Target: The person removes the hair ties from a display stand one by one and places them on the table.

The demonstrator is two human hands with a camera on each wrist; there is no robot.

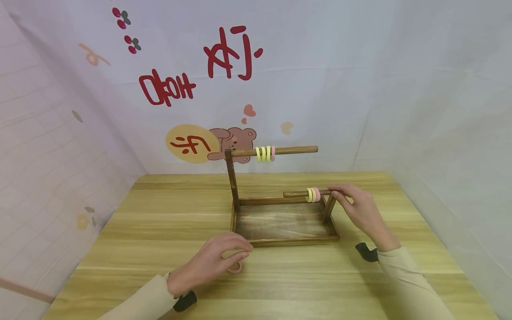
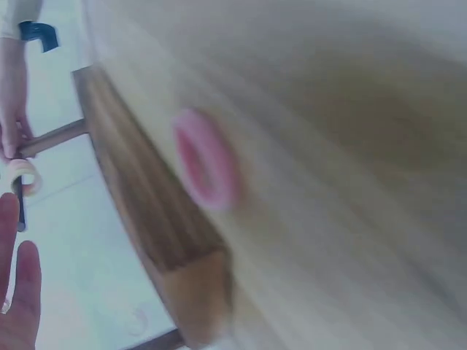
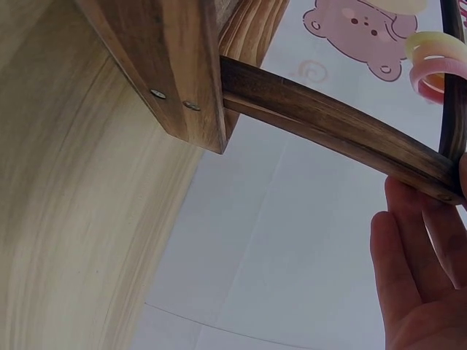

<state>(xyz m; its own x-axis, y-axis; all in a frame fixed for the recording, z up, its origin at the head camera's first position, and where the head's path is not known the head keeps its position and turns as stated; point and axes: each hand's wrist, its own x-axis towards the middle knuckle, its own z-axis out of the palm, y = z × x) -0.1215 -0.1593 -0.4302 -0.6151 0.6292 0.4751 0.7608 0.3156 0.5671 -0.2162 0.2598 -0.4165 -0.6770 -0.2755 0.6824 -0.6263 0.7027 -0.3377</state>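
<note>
A brown wooden rack has a shallow tray base (image 1: 296,243), a tall post with a long upper bar (image 1: 298,150), and a short post with a lower bar (image 1: 294,194). Several yellow rings and a pink ring (image 1: 273,154) hang on the upper bar; yellow rings and a pink ring (image 1: 317,194) circle the lower one. My right hand (image 1: 358,211) pinches the rack where the lower bar meets its post (image 3: 336,135). A loose pink ring (image 2: 225,175) lies on the table in front of the tray. Over it hovers my left hand (image 1: 216,258), thumb and fingers apart, holding nothing.
Under the rack is a light wood-grain table (image 1: 160,209). Behind it stands a white wall sheet (image 1: 320,89) printed with red characters and a bear (image 1: 240,138). Dark curved pieces (image 1: 366,252) show beside both wrists.
</note>
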